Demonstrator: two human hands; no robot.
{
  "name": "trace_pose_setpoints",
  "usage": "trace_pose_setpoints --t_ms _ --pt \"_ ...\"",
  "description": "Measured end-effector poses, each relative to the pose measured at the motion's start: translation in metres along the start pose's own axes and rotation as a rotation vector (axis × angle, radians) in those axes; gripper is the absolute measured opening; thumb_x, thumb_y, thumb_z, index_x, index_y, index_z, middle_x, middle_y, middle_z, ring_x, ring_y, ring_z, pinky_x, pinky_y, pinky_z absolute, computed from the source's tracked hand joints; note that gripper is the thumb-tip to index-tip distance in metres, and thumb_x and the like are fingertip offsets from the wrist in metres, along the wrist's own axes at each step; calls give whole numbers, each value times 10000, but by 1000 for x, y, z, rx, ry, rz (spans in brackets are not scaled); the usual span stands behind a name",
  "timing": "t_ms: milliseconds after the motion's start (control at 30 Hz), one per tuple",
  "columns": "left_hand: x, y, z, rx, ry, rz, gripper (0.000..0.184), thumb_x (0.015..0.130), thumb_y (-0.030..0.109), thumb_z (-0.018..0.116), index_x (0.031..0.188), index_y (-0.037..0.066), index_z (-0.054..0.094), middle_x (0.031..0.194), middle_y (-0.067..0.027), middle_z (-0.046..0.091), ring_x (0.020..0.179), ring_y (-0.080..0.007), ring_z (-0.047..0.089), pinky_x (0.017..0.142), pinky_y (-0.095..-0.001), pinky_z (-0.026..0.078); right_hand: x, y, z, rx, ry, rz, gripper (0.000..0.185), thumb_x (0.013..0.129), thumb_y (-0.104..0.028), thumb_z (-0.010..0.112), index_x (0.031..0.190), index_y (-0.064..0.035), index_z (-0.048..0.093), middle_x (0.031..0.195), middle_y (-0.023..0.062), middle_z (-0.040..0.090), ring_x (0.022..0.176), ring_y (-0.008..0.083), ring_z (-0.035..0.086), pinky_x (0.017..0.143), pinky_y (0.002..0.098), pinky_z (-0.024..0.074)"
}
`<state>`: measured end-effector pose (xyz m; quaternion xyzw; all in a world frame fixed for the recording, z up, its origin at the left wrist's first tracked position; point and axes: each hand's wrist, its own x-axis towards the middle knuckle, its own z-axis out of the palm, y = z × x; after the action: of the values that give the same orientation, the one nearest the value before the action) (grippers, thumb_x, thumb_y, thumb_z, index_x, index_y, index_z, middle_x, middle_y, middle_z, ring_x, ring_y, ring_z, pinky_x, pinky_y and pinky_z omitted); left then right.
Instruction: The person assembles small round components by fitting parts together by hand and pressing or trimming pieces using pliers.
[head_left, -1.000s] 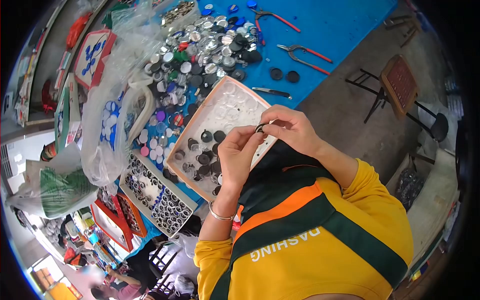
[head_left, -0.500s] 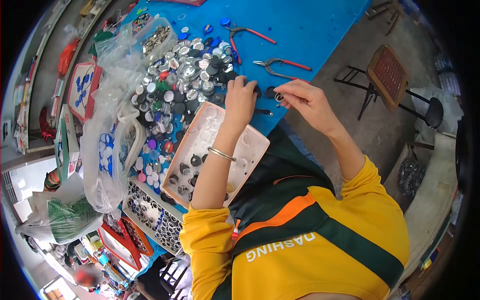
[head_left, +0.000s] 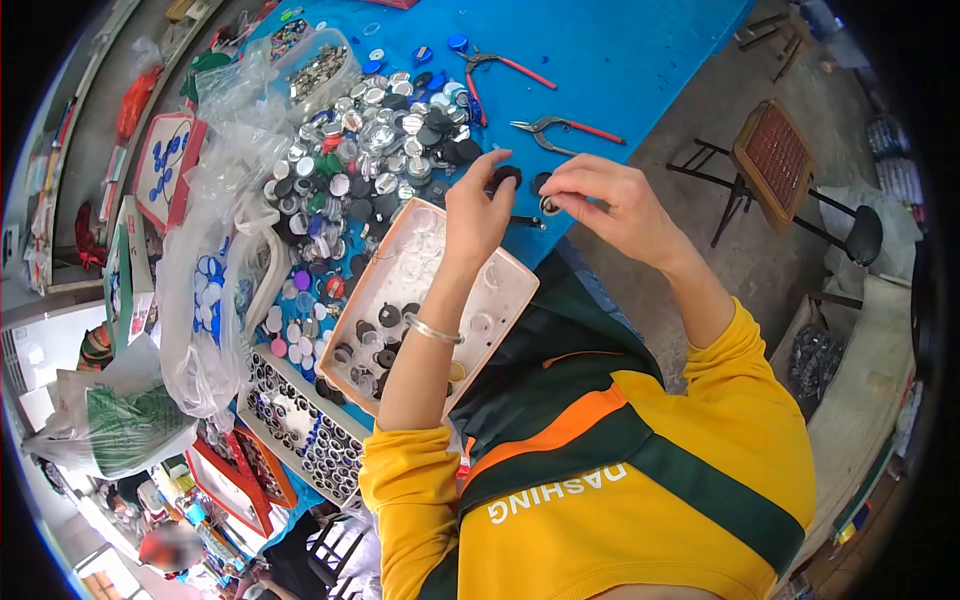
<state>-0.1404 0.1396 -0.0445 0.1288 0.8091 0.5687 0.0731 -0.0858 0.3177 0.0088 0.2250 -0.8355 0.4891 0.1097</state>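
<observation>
My left hand [head_left: 478, 212], with a silver bangle [head_left: 433, 330] at the wrist, reaches over the box and pinches a round black cap [head_left: 506, 178] between thumb and fingers. To its right, my right hand [head_left: 610, 205] holds a small ring-shaped piece [head_left: 549, 205] at its fingertips, dark with a pale rim. Another black disc [head_left: 541, 183] lies on the blue table just beyond that piece. Below my left hand is the shallow pinkish box [head_left: 517, 322], with clear round pieces and black caps in it. Dark tweezers [head_left: 528, 222] lie between my hands, partly hidden.
A heap of silver and black caps [head_left: 400, 135] covers the blue table [head_left: 640, 60] at the upper left. Red-handled pliers [head_left: 568, 130] lie beyond my hands. A tray of small rings [head_left: 300, 440] is at the lower left. Plastic bags [head_left: 205, 300] stand left; a chair [head_left: 775, 155] is right.
Both hands have moved apart from above the box to the table beyond it. My left hand has taken hold of a black cap. The box appears lower and more to the left.
</observation>
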Motion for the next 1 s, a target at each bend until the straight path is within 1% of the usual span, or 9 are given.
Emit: trace_pose_setpoints --t_ms 100,367,533,633,667,767,800,900,1000 --pt "-25 28 -8 -483 -52 -115 271 837 30 575 1099 -39 569 909 -109 642 800 -126 605 695 -246 507 2 -16 8 -40 -1 -115 138 773 -25 628 911 -20 614 843 92 592 766 229 586 646 301 479" --pt "-94 45 -22 -1107 44 -285 282 916 25 448 1188 -49 448 1046 -113 581 962 -171 585 874 -346 497 1 -36 42 -43 36 -151 176 743 24 631 910 -21 596 843 87 545 746 245 560 626 318 467" --pt "-116 39 -23 -876 168 -192 317 901 -6 464 1213 -28 417 1089 -137 577 993 -178 574 912 -362 479 -2 -39 71 143 12 0 158 762 11 631 910 -35 600 836 81 550 711 225 561 620 301 465" --pt "-125 31 -31 -895 192 -198 363 902 -7 457 1257 -34 387 1101 -161 569 1008 -221 580 902 -358 488 0 -33 72 195 44 90 118 797 -15 613 913 -25 597 845 83 568 714 197 566 622 278 462" --pt "-128 31 -34 -905 230 -222 370 903 -7 449 1268 -38 393 1102 -191 566 1022 -282 584 887 -353 499 2 -27 69 204 67 118 107 808 -24 606 915 -20 595 848 84 574 716 187 567 623 270 461" --pt "-139 25 -47 -851 249 -270 332 905 -1 448 1235 -42 434 1128 -219 551 1032 -325 580 877 -349 504 4 13 58 47 62 208 111 819 -50 605 922 -11 596 851 84 582 702 169 561 616 257 458" --pt "-142 25 -49 -847 251 -268 316 906 3 448 1219 -44 454 1146 -222 542 1015 -325 589 869 -346 509 2 23 58 -76 -64 241 130 792 -67 622 914 -26 601 860 87 580 754 201 571 645 290 465" --pt "-146 29 -53 -849 244 -277 315 911 -6 425 1220 -60 443 1130 -210 553 1000 -307 595 864 -359 508 -3 52 82 -300 -99 -80 181 747 -91 642 916 -40 600 880 99 576 832 256 561 689 341 465" --pt "-149 35 -53 -711 306 -337 310 899 -21 422 1201 -90 445 1105 -215 554 981 -318 601 835 -354 523 0 58 104 -501 -154 -101 146 703 -167 599 774 -52 543 821 112 539 819 295 527 703 380 466"
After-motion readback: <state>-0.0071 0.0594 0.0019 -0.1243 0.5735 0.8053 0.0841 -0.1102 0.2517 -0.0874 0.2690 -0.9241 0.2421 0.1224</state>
